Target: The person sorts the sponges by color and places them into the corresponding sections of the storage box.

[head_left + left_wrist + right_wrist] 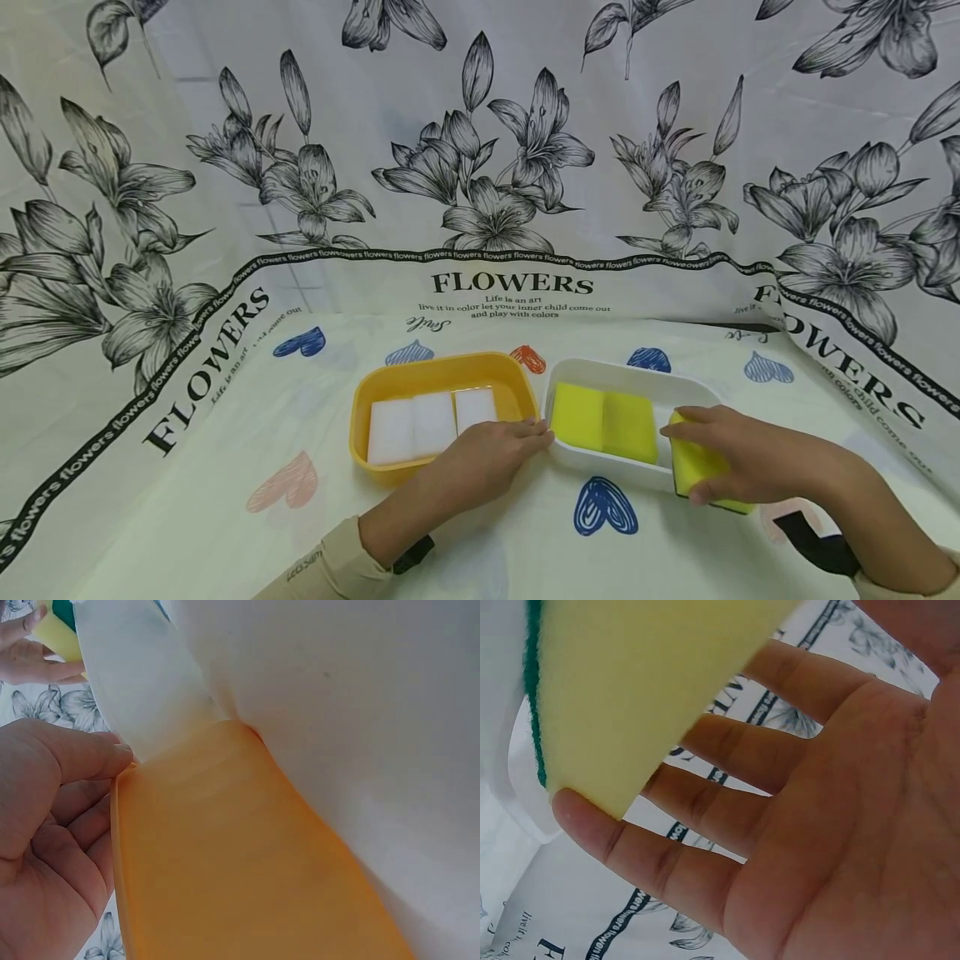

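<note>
My right hand (757, 454) holds a yellow sponge (693, 458) between thumb and fingers, tilted over the right end of a white tray (630, 471). The right wrist view shows a green scouring layer on the sponge's far side. Two more yellow sponges (603, 421) lie side by side in the tray's left part. My left hand (487, 454) pinches the white tray's left rim, where it meets a yellow-orange tray (442, 367). In the left wrist view, the thumb tip sits right at the junction of the two rims.
Three white sponge blocks (412, 425) lie in the left and middle part of the yellow-orange tray. A white cloth with printed hearts (606, 506) covers the table. Behind and at both sides hangs a flower-printed curtain (495, 167).
</note>
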### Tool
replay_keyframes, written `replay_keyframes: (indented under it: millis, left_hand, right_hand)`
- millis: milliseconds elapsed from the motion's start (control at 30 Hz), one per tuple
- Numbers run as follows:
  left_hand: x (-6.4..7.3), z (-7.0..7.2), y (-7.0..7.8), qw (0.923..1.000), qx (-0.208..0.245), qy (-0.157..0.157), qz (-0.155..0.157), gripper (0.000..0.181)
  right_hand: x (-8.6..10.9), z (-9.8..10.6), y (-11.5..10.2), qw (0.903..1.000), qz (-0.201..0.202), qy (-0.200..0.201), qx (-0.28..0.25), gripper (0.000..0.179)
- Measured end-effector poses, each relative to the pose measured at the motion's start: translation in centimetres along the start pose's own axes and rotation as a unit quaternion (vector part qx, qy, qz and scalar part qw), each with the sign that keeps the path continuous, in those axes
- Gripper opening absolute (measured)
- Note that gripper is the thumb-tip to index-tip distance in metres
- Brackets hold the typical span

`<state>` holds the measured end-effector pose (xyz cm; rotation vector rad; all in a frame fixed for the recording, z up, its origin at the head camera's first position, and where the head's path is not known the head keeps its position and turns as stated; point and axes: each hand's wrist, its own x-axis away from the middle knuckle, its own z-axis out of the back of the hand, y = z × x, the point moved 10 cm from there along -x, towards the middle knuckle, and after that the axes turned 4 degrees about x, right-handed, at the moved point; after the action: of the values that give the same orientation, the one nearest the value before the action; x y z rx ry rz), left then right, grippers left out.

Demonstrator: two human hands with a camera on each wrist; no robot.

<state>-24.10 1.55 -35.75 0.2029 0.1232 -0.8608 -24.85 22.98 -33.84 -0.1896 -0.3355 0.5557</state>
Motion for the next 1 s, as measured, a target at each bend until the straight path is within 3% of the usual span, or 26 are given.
replay_keyframes:
  millis: [800, 1000]
  left_hand:
    - [0.0, 0.1, 0.1, 1.0, -0.006, 0.004, -0.005, 0.04]
    - [0.1, 0.2, 0.2, 0.9999, -0.008, 0.007, -0.006, 0.04]
  right_hand:
    - [-1.8, 0.7, 1.7, 0.9994, -0.033, -0.01, -0.003, 0.075]
    - [-2.0, 1.0, 1.9, 0.9997, -0.024, 0.0, 0.009, 0.077]
